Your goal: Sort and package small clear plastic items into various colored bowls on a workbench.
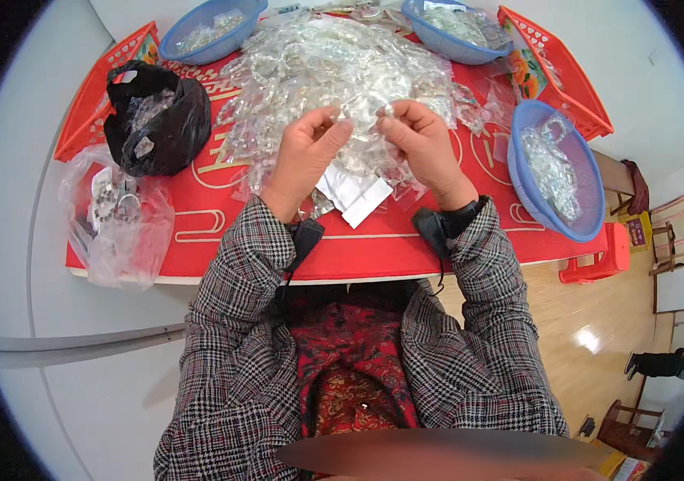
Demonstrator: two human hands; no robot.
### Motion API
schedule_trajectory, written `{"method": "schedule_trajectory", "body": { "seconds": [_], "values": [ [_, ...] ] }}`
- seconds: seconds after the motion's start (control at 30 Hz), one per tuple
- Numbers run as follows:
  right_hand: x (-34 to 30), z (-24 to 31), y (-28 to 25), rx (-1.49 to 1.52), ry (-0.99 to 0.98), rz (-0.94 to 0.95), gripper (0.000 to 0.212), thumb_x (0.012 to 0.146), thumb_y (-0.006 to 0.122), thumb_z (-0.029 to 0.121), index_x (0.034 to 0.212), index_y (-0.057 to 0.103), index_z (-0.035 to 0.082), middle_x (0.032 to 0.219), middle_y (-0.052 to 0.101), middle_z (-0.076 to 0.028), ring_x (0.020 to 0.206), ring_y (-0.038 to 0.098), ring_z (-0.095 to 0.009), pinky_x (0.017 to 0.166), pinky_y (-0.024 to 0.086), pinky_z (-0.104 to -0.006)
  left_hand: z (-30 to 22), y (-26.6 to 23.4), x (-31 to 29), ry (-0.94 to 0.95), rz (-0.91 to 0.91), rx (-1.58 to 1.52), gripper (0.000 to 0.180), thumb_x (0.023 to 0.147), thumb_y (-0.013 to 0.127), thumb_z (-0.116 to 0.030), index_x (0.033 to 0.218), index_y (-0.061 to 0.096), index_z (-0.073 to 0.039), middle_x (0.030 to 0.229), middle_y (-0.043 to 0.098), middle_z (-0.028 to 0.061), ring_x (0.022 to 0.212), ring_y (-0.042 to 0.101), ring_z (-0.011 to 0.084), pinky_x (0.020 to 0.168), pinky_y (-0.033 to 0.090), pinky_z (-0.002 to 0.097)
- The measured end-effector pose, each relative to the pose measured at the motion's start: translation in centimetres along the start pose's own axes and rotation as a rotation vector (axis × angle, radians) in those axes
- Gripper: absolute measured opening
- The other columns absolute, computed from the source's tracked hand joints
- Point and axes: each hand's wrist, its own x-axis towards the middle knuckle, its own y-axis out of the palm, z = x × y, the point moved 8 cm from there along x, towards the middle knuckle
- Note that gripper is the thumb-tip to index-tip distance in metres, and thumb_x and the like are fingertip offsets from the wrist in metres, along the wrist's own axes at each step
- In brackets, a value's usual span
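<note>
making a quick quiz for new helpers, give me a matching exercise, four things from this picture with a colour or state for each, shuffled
Things
1. clear packets mid-table
2. table cover
3. paper slips
4. basin at the right

Colour or state
A. white
B. blue
C. heaped up
D. red

Pairs: 1-C, 2-D, 3-A, 4-B

red plastic stool (616,250), wood-toned floor (550,321), dark-clothed person (669,365)

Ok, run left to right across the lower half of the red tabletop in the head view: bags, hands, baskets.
Clear plastic bag → left hand → right hand → nearest blue basket.
</note>
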Motion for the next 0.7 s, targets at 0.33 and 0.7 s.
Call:
{"method": "schedule_trajectory", "body": {
  "seconds": [0.33, 0.7],
  "values": [
    [0.2, 0.5, -0.2, -0.21, -0.158, -0.023, 0.018, 0.085, 0.055, 0.016, 0.096, 0.057, 0.002, 0.08, 0.061, -0.001, 0.069, 0.05, -0.005, 0.062, 0.04, -0.0207, 0.5, 1.7, -0.4, -0.071, 0.231, 0.225, 0.018, 0.08, 0.063, -0.017, 0.083, 0.059, 0.0, 0.066, 0.049, -0.0057, 0.059, 0.039, 0.0023, 0.051, 0.033, 0.0189],
    [0.3, 0.0, -0.5, 0.103, 0.055, -0.033, 0.016, 0.086, 0.055, 0.018, 0.091, 0.059, 0.003, 0.071, 0.055, 0.002, 0.058, 0.042, -0.003, 0.051, 0.033, -0.0186, 1.1, 0.7, -0.6, -0.202, 0.072, -0.09, 0.016, 0.082, 0.061, -0.018, 0.082, 0.056, -0.004, 0.065, 0.053, -0.0021, 0.052, 0.047, 0.0055, 0.047, 0.037, 0.0195]
  ]
}}
